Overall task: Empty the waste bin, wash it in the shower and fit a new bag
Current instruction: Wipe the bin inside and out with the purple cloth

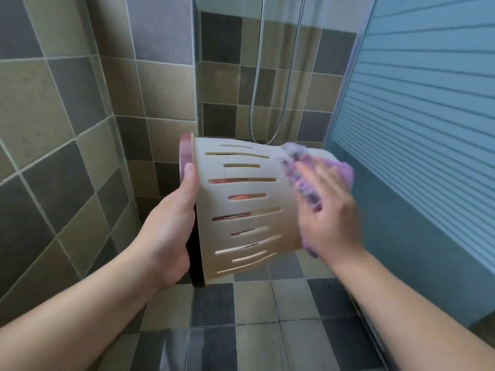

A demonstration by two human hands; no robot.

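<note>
Tiled walls (67, 108) in grey and tan squares close the shower on the left and at the back; a frosted, ribbed glass door (417, 108) stands on the right; the tiled floor (254, 317) below shows the same grey and tan squares, with a wet sheen near the bottom edge; a metal shower hose (288, 84) hangs in a loop down the back wall, its lowest bend just above the bin. The waste bin (241, 210), cream with rows of long slots and a pink rim, is held on its side in the air above the floor, rim to the left and base to the right. The left hand (171, 226) grips the bin at the rim, thumb lying up along the pink edge, fingers hidden behind it. The right hand (329, 210), blurred, presses a purple scrubbing cloth (308, 183) against the bin's base end, fingers curled over the cloth and holding it.
</note>
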